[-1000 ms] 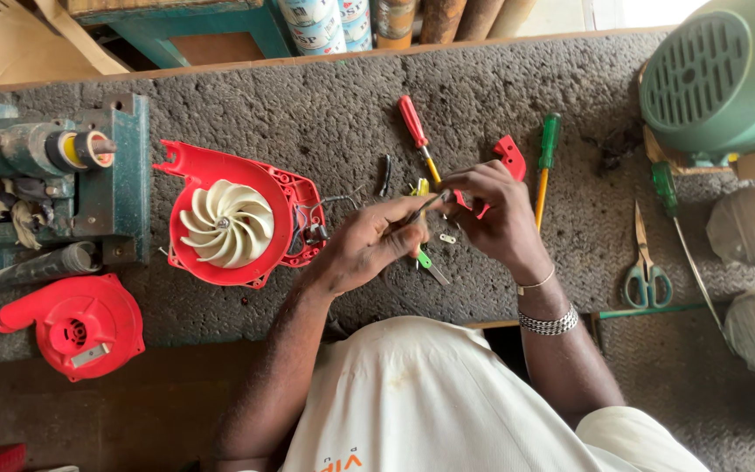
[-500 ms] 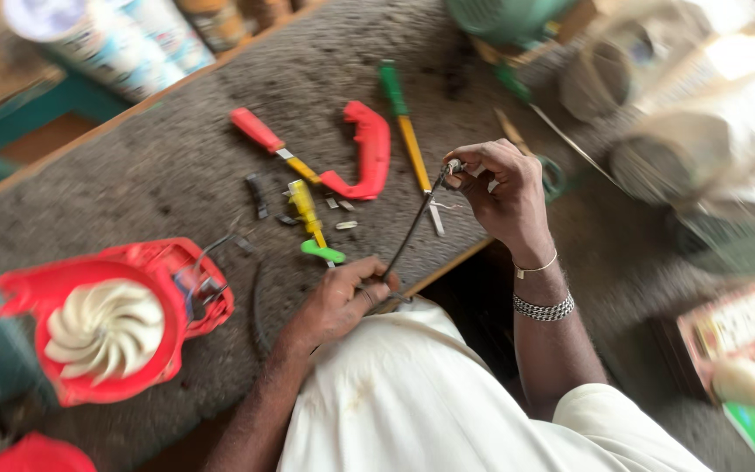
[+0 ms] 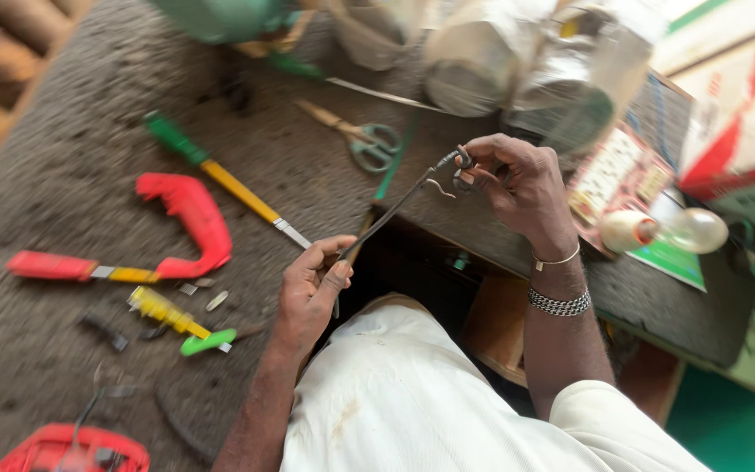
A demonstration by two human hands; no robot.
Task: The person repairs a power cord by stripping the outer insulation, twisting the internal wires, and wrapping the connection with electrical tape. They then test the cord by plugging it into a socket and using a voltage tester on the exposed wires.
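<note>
The person's left hand [image 3: 312, 284] is pinching the lower end of a thin dark cable [image 3: 391, 214] between thumb and forefinger, just above the near edge of the worktop [image 3: 72, 157], while the right hand [image 3: 517, 183] is gripping the cable's upper end with its fingertips, holding it raised over the right part of the worktop. The cable is stretching taut on a diagonal between the two hands, and small bare wire ends are curling out just beside the right fingertips. Both hands are closed on the cable; neither is resting on the surface. On the right wrist a thin bangle and a beaded metal bracelet [image 3: 558, 301] are showing. To the left of the left hand, a small yellow tool with a green tip [image 3: 176, 322] is lying among a few small loose parts, and beyond it a red curved plastic handle piece [image 3: 190, 218] is sitting between a red-handled screwdriver [image 3: 72, 267] and a green-handled screwdriver with a yellow shaft [image 3: 211, 170]. Green-handled scissors [image 3: 356, 135] are lying farther back, near the blurred jars. A red housing [image 3: 72, 450] is peeking in at the bottom left corner.
</note>
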